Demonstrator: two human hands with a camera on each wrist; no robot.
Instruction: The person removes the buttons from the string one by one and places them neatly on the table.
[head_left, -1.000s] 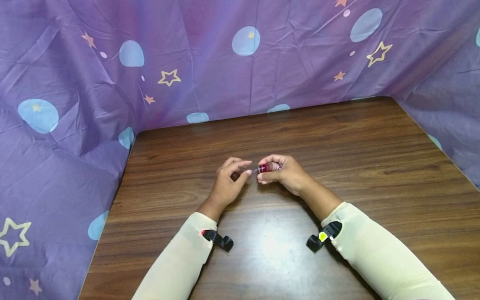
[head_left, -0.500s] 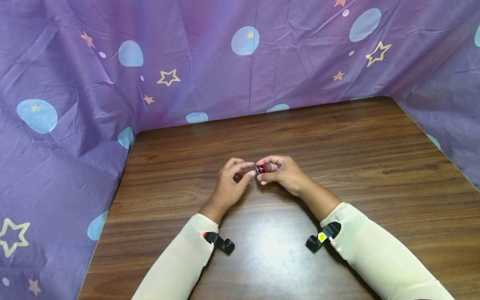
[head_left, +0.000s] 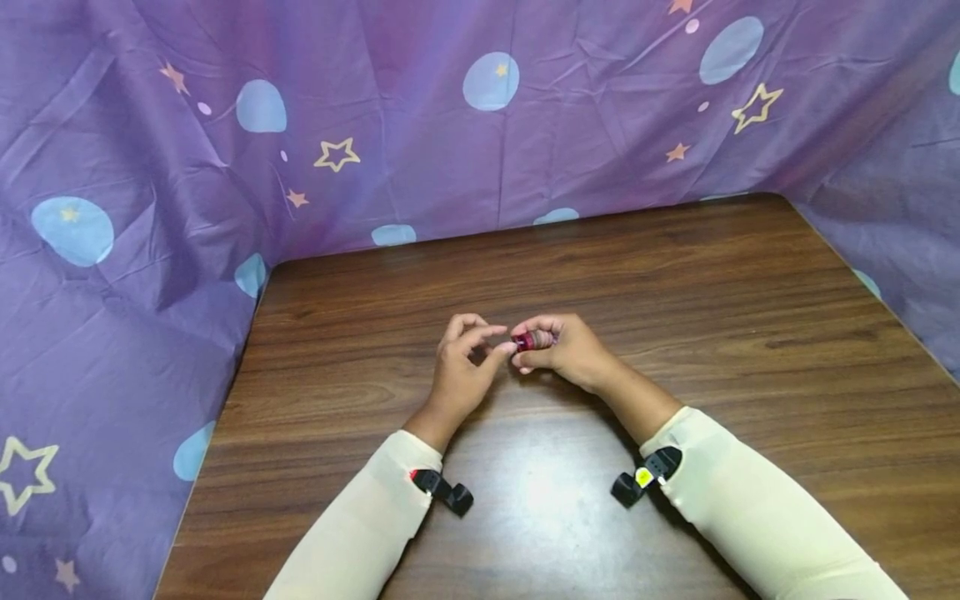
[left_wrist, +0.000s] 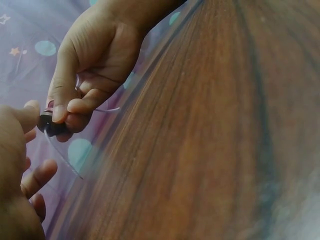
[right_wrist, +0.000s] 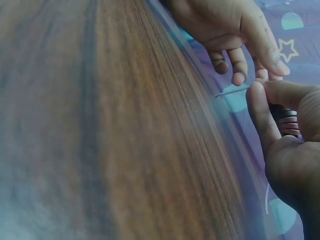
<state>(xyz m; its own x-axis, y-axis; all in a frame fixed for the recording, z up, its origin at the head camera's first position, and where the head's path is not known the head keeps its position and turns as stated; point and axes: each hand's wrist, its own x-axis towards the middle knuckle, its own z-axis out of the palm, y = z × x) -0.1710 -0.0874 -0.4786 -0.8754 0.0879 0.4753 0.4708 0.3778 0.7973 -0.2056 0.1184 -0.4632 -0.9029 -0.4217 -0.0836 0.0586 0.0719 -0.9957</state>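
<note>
My right hand pinches a small stack of red, pink and dark discs between thumb and fingers, above the table. A thin pale string hangs from the dark end of the stack in the left wrist view, and another length of string sticks out behind the right fingers. My left hand is beside the stack, its thumb tip right at the dark end and its other fingers loosely bent. In the right wrist view, the right thumb and fingers partly hide the striped discs.
Both hands are over a brown wood-grain table. A purple cloth with stars and blue ovals hangs behind and along the sides. Each cream sleeve carries a black wrist camera, such as the left camera.
My left hand has moved slightly right, bringing its thumb to the end of the stack. The right hand still holds the stack, a little lower and tilted less.
</note>
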